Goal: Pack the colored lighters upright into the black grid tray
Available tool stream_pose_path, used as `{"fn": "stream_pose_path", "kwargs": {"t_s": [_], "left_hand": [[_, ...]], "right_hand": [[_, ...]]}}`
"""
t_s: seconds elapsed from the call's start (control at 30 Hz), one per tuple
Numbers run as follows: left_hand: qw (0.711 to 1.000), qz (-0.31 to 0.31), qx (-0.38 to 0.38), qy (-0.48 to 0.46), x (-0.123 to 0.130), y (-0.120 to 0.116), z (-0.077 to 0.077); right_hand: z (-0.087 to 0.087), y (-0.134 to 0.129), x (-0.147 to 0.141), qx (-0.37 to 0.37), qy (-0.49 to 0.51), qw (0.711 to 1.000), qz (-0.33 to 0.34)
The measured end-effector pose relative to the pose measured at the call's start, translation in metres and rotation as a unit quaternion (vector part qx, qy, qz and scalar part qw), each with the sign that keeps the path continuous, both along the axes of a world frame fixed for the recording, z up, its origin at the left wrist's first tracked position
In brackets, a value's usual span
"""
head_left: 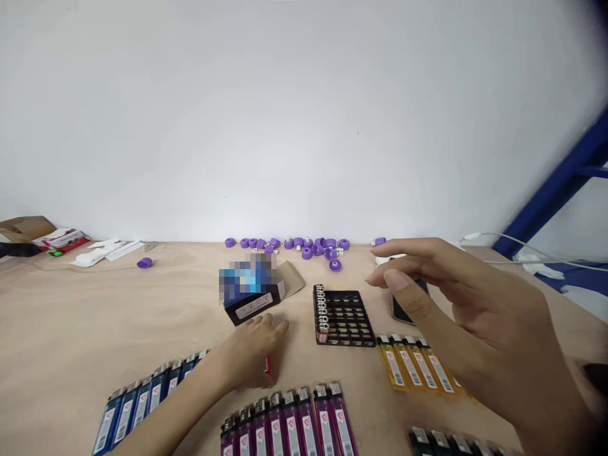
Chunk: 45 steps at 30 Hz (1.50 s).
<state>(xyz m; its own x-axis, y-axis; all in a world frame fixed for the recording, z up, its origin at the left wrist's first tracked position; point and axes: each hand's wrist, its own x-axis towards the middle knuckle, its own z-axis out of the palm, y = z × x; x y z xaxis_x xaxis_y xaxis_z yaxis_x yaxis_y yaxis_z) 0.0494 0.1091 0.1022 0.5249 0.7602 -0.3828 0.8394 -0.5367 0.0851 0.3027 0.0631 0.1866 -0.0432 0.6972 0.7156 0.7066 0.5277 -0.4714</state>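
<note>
My left hand (256, 351) is low over the table, palm down with its fingers bent. A small red piece (268, 366), perhaps a lighter, shows from under its palm; whether the hand grips it is hidden. My right hand (456, 310) is raised at the right, thumb and fingers apart with nothing between them. Between the hands lies a black gridded tray (351, 316), its left column filled with upright lighters (322, 316), metal tops up. Purple lighters (289, 421) lie in a row in front, blue lighters (142, 402) at the left, and yellow lighters (418, 364) below my right hand.
A dark box (256, 307) with an open flap stands behind my left hand. Purple caps (318, 244) are scattered along the wall. A phone-like dark object (399, 310) sits behind my right hand. Dark green lighters (439, 440) lie at the front right, papers (104, 250) at the far left.
</note>
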Motion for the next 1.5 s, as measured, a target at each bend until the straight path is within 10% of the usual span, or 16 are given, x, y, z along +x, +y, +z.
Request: {"fn": "stream_pose_path", "kwargs": {"t_s": [0.57, 1.5], "left_hand": [[0.996, 0.088, 0.007, 0.000, -0.036, -0.008, 0.010], [0.957, 0.188, -0.036, -0.216, -0.071, -0.027, -0.027]], "right_hand": [[0.005, -0.003, 0.003, 0.007, -0.046, 0.999, 0.027], [0.013, -0.011, 0.001, -0.025, -0.028, 0.994, 0.102]]}}
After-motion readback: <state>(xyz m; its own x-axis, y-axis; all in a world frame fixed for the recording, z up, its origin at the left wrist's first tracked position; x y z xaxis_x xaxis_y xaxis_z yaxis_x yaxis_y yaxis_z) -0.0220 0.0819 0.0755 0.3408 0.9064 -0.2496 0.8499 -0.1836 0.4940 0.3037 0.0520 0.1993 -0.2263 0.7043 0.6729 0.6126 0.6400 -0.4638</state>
